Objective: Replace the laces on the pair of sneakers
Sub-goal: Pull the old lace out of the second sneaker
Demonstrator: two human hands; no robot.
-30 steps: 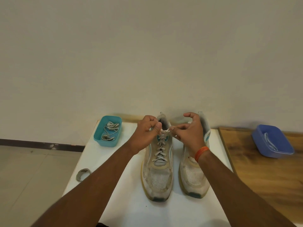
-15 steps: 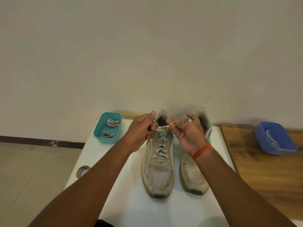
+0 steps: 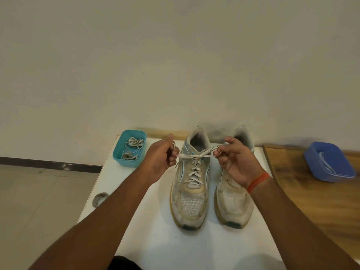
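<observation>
Much of the right shoe (image 3: 234, 203) is hidden behind the right hand (image 3: 236, 161), so whether it carries a lace cannot be told. Both forearms are cut off by the lower frame edge, and a dark shape at the bottom edge between them cannot be made out. The lace (image 3: 194, 155) is pinched at one end by the curled fingers of the left hand (image 3: 160, 159) and at the other between thumb and fingers of the right hand; it is stretched across between the hands, crossed once over the top eyelets of the left shoe (image 3: 191, 184). A loose tail hangs just below the left hand. Both shoes lie side by side on the white surface (image 3: 159, 240), the laced one between the hands and below them, long axes running away from the person, toes pointing toward the person and heels toward the wall. Beyond the left hand a teal tub (image 3: 129, 148) holds tangled grey laces (image 3: 133, 146). Well to the outside of the right hand, a blue tub (image 3: 329, 165) with a pale lace in it sits on a wooden surface (image 3: 311, 207); its edges are blurred. A small grey ring-like object (image 3: 99, 198) lies on the floor outside the left forearm.
</observation>
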